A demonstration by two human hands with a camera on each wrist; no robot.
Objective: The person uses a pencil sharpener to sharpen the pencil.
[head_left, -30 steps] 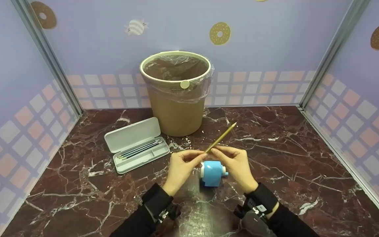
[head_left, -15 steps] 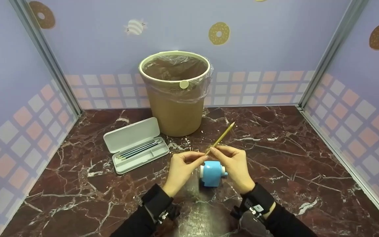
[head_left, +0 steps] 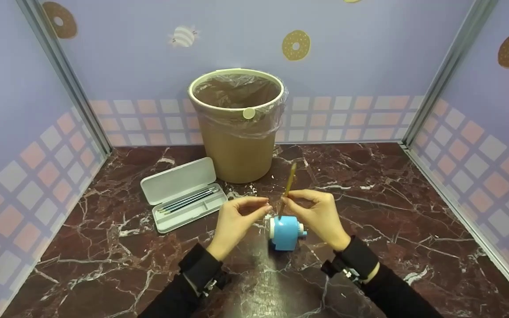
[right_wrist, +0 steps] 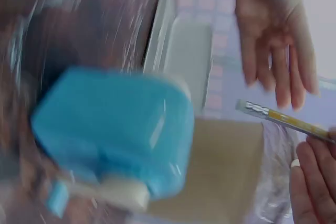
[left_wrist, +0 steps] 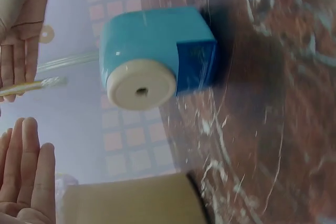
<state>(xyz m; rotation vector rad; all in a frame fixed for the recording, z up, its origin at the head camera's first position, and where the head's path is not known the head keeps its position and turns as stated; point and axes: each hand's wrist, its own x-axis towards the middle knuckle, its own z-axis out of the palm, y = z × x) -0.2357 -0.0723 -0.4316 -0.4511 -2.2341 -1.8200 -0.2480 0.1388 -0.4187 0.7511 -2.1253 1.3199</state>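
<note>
My right hand (head_left: 318,214) pinches a yellow pencil (head_left: 289,183) between thumb and fingers, in the head view just above the sharpener. The pencil stands nearly upright there, and its silver-banded eraser end (right_wrist: 255,109) shows in the right wrist view. My left hand (head_left: 237,223) is apart from the pencil, its thumb and fingers held loosely with nothing between them. Between both hands a blue crank pencil sharpener (head_left: 286,234) rests on the table. Its white round face (left_wrist: 140,85) with a small hole shows in the left wrist view, and its crank (right_wrist: 105,190) in the right wrist view.
A pale pencil case (head_left: 177,181) lies with its lid up on the left, several pencils (head_left: 187,201) inside. Behind it stands a tan bin (head_left: 237,154) with a clear liner. Patterned walls enclose the dark marbled table (head_left: 391,229) at the back and sides.
My left hand has let go of the pencil and moved left. The pencil, now in my right hand alone, has swung from a rightward slant to nearly upright. Sharpener and case stay put.
</note>
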